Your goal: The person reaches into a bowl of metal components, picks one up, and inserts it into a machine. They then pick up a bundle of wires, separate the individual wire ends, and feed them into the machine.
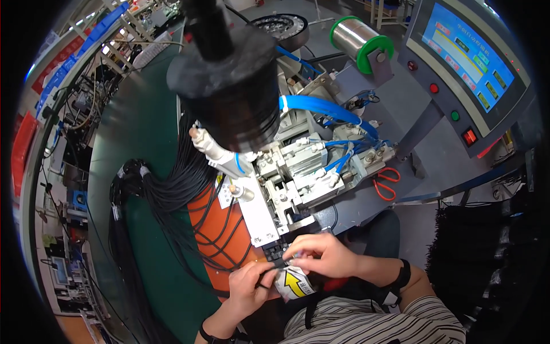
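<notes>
At the front end of a metal machine fixture, my two hands work close together. My left hand is closed, thumb and forefinger pinching a thin black cable. Just to its right, my right hand has its fingertips pressed together near the same cable end; what lies between them is too small to make out. A white label with a yellow arrow sits right below the fingers. Beside the fixture, black cables spread over an orange mat.
A large black cylinder hangs over the fixture. A solder wire spool with green flanges and a touchscreen panel stand behind, right. Red-handled scissors lie right of the fixture. Bundled black cables cover the green table.
</notes>
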A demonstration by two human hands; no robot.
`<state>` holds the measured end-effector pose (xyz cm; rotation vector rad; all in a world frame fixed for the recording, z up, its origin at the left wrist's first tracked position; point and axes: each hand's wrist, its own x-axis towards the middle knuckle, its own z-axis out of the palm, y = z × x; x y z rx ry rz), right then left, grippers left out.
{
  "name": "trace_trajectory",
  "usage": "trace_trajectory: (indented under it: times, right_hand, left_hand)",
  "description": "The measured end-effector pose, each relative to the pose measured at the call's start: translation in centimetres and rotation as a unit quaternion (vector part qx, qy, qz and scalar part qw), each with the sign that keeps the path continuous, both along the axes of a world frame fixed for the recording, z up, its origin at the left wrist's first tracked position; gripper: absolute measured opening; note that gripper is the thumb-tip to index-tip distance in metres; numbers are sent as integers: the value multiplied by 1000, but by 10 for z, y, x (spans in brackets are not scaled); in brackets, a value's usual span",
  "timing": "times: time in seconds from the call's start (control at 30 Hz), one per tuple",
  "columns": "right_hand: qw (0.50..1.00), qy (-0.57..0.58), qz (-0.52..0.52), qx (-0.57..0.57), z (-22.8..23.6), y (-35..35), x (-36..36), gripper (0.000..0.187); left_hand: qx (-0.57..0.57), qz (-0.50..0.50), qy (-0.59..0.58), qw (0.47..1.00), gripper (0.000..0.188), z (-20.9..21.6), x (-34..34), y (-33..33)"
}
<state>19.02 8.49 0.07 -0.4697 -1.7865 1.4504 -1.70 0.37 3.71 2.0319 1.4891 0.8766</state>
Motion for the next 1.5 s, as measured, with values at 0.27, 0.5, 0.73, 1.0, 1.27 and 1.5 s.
trace_trajectory:
  times: [0.27,0.5,0.73,1.0,1.27,1.5]
  right_hand:
    - [842,130,154,-501,-13,3,-3,22]
    - [954,-20,-222,200,-12,-16,-23,23]
    - [988,-37,-125,81,-4,-13,-9,25]
    - [919,108,86,-369,-8,0,-1,21]
    - [945,52,111,-303,-6,13,5,13]
    - [935,-239,-82,250,16,10,-2,6]
  left_hand:
    - [93,19,-12,995,21,-8,14,12]
    - [73,13,23,997,11,-9,25,16]
    - [33,8,32,999,6,-2,24,17]
    - [23,2,0,1000,7,-8,23,18]
    - [-80,-82,-38,993,6,-1,9,24]
    - [35,-32,135,990,27,-2,21,14]
